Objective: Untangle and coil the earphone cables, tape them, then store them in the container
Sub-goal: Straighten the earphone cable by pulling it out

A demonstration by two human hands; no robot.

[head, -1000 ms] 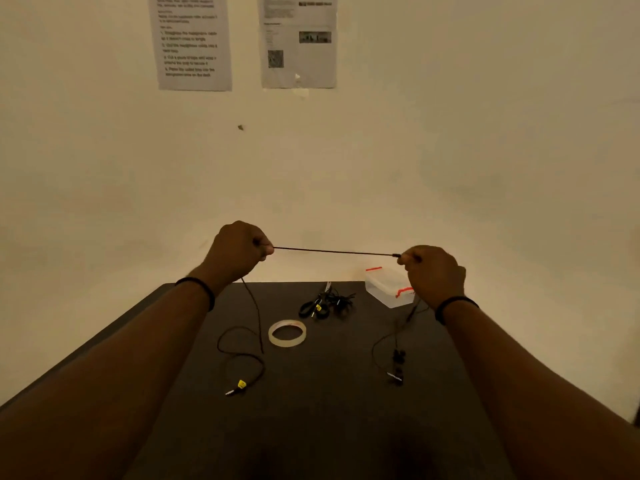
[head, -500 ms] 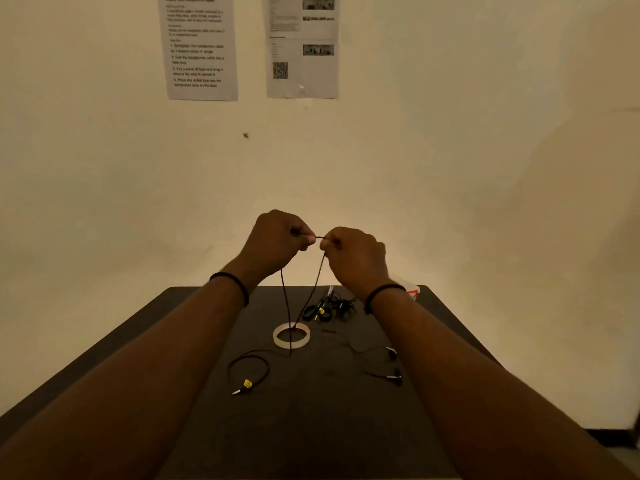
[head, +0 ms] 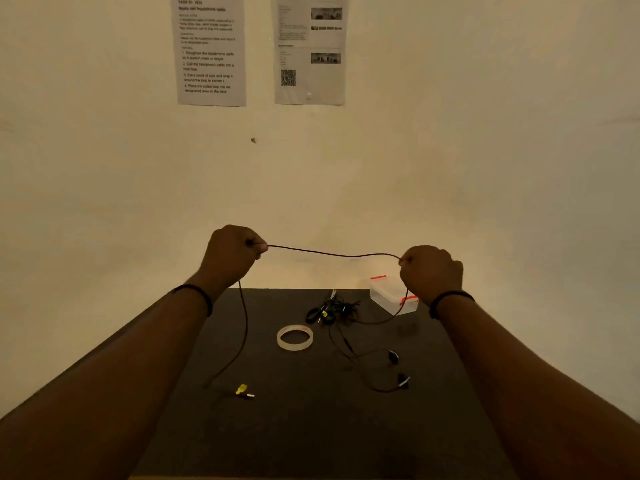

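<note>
Head view: two hands (head: 233, 252) (head: 431, 271), one cable (head: 332, 253)

Both forearms are bare, no sleeves showing at all. Each wrist has a thin black band: one just behind the left hand (head: 231, 258), one just behind the right hand (head: 433, 273). No rings or watch that I can make out.

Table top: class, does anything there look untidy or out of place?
Yes. A tangled heap of black earphone cables lies at the far edge, between the tape roll and the container, knotted rather than coiled.
</note>
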